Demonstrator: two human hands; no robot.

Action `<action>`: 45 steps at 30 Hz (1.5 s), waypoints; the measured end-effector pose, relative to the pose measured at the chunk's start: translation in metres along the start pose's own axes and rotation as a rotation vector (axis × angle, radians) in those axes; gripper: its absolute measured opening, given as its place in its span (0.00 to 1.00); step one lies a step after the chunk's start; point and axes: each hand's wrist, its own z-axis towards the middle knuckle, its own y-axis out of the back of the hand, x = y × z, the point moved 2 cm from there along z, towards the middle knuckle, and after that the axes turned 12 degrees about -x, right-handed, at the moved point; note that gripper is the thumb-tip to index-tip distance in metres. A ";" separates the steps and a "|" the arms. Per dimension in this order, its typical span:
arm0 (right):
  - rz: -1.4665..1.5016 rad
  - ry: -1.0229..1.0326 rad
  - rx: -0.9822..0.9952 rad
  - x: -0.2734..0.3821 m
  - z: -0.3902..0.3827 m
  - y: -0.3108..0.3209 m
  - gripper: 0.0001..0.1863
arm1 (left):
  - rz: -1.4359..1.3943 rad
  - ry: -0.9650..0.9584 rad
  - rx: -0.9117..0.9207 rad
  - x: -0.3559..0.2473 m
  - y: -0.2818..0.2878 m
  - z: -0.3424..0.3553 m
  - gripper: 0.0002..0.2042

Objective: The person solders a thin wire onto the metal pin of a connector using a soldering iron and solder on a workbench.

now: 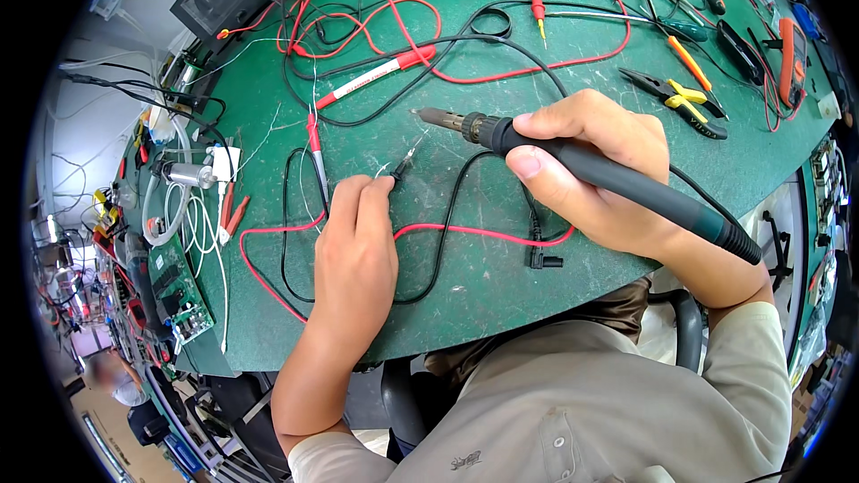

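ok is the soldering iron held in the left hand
No, the right hand grips the soldering iron, while the left hand is apart from it.

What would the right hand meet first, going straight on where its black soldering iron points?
Led by the soldering iron, the right hand would probably meet the thin black cable on the green tabletop, though the tip's height is unclear.

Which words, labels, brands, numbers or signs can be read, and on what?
White-and-red pen: lettering along the barrel, not quoted here.
Pliers: pale marks on one handle, too small to read.
Shirt: small dark emblem, no readable wording.
Orange meter: markings too small to read.
Soldering iron in the right hand: no legible text.
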 end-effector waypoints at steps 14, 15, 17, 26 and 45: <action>0.053 -0.033 0.011 0.000 -0.002 -0.008 0.11 | -0.134 0.138 -0.066 0.004 -0.006 0.002 0.10; 0.056 -0.034 0.010 -0.001 -0.002 -0.008 0.11 | -0.141 0.173 -0.054 0.004 -0.005 0.002 0.10; 0.051 -0.038 0.007 -0.001 -0.002 -0.007 0.11 | -0.153 0.209 -0.044 0.003 -0.004 0.004 0.10; 0.048 -0.020 -0.023 -0.002 -0.001 -0.004 0.10 | -0.610 0.512 -0.098 0.033 0.012 0.003 0.07; 0.029 -0.023 -0.027 -0.002 0.001 0.000 0.11 | -0.188 0.259 0.020 0.012 0.012 0.007 0.05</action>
